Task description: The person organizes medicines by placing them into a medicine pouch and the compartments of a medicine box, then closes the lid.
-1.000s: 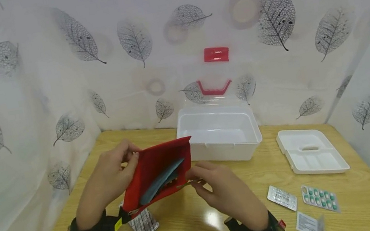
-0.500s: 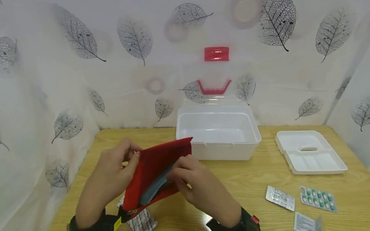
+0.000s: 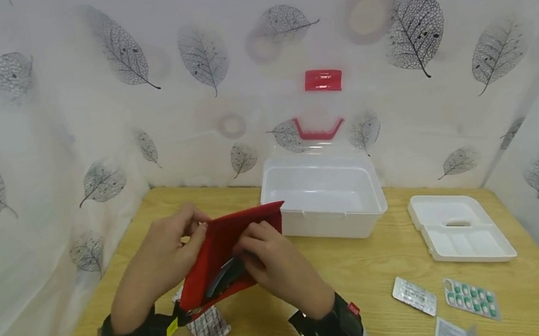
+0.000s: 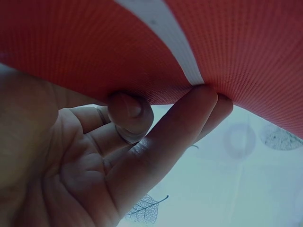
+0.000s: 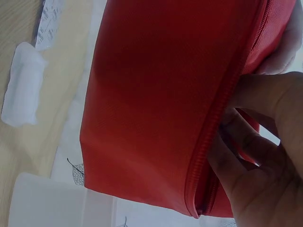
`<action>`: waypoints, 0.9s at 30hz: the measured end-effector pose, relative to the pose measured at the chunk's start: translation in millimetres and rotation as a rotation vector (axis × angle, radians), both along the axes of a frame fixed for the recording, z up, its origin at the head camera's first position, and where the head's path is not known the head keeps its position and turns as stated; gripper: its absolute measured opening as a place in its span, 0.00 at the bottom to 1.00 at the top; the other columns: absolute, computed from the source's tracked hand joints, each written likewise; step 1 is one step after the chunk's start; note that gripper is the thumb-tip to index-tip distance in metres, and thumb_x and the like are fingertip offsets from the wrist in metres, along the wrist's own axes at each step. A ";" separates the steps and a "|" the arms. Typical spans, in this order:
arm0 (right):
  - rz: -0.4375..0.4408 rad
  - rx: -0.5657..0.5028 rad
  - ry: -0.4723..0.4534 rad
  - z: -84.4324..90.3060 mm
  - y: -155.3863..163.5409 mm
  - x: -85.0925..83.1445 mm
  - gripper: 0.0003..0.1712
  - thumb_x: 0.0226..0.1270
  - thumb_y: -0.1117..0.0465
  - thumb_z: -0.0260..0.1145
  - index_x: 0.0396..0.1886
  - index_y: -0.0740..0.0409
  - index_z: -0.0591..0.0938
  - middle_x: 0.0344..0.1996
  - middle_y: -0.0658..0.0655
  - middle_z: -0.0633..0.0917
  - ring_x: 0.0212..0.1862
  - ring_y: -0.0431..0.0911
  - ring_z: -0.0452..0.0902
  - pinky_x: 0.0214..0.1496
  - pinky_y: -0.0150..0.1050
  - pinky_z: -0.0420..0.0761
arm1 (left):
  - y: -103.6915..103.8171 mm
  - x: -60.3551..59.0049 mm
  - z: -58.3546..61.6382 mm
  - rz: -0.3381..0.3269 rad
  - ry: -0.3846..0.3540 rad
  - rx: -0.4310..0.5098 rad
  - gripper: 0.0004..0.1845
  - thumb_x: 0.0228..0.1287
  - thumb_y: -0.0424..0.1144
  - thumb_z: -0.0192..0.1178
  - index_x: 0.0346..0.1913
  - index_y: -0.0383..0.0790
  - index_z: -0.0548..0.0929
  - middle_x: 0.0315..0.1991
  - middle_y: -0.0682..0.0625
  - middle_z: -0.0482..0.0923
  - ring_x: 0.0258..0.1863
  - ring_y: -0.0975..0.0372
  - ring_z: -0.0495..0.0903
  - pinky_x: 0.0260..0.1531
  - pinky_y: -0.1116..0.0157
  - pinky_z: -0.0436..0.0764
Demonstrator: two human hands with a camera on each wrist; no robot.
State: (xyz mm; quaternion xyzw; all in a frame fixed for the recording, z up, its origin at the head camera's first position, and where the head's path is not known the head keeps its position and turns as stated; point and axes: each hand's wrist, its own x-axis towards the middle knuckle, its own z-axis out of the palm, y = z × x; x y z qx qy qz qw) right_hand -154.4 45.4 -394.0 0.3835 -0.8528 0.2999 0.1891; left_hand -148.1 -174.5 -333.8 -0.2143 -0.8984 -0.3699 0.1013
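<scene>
1. Leafy curtain (image 3: 216, 120) is hanging behind the table (image 3: 365, 262).
2. Left hand (image 3: 163, 251) is pinching the edge of a red pouch (image 5: 151, 104) above the table.
3. Right hand (image 3: 280, 264) is sticking partway in; fingertips are hiding, can't tell if they're pinching anything.
4. White box (image 3: 329, 223) is standing behind; capsules (image 3: 471, 299) and tray (image 3: 450, 209) are lying further right.

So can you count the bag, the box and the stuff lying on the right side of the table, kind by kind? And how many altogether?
Bag: 1
Box: 1
Tray: 1
Pill packs: 2
Folded printed piece: 1
Total: 6
</scene>
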 end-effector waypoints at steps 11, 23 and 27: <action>0.021 -0.059 -0.035 5.4 1.6 1.6 0.11 0.64 0.70 0.71 0.42 0.52 0.87 0.43 0.46 0.83 0.49 0.39 0.75 0.53 0.32 0.80 | -0.5 0.0 0.8 -0.005 0.017 -0.004 0.06 0.73 0.29 0.53 0.43 0.41 0.80 0.30 0.56 0.85 0.28 0.66 0.80 0.25 0.67 0.78; 0.016 -0.070 -0.046 1.6 1.2 4.0 0.12 0.64 0.69 0.70 0.45 0.51 0.87 0.43 0.45 0.83 0.48 0.38 0.74 0.51 0.31 0.79 | -3.4 -0.5 -1.0 -0.003 0.024 -0.006 0.07 0.74 0.30 0.52 0.44 0.41 0.80 0.31 0.56 0.85 0.32 0.66 0.82 0.34 0.63 0.84; 0.019 -0.024 -0.066 5.8 1.5 12.0 0.10 0.64 0.67 0.69 0.44 0.51 0.87 0.40 0.45 0.81 0.40 0.36 0.73 0.42 0.27 0.77 | -3.6 -0.5 -0.7 0.007 0.014 0.002 0.07 0.75 0.31 0.51 0.45 0.41 0.80 0.33 0.54 0.87 0.33 0.65 0.83 0.30 0.65 0.82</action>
